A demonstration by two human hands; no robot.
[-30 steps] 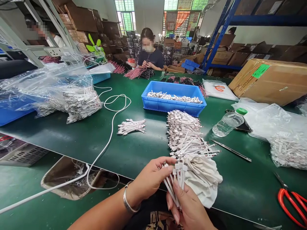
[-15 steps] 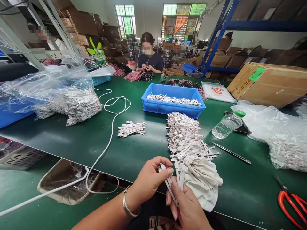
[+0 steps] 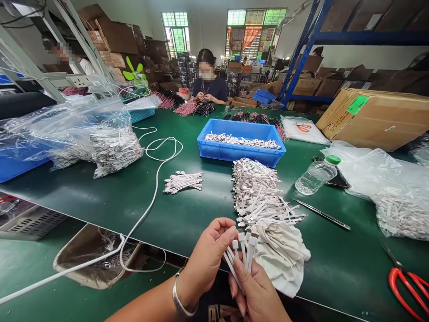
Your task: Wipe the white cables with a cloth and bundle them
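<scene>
Several short white flat USB cables (image 3: 248,254) stand fanned out in my right hand (image 3: 256,290), their plug ends upward and its fingers closed round the lower part. My left hand (image 3: 209,250), with a silver bangle on the wrist, is closed at the upper left of this bunch. Its thumb and forefinger pinch the end of one or two cables, whose plugs they hide. Just beyond the hands lies a cream cloth (image 3: 281,255), touching a long pile of the same cables (image 3: 256,190). A smaller bundle of cables (image 3: 183,182) lies apart on the left.
Behind the pile stands a blue bin (image 3: 241,154) with more cables. To the right are tweezers (image 3: 323,214), a water bottle (image 3: 315,176) and red-handled scissors (image 3: 407,286). Bagged cables (image 3: 115,150) and a loose white cord (image 3: 156,188) lie left. A person (image 3: 209,85) works opposite.
My left fingers have shifted slightly, now covering plug ends that showed before. The cables in my right hand are more spread out, with more plug heads visible.
</scene>
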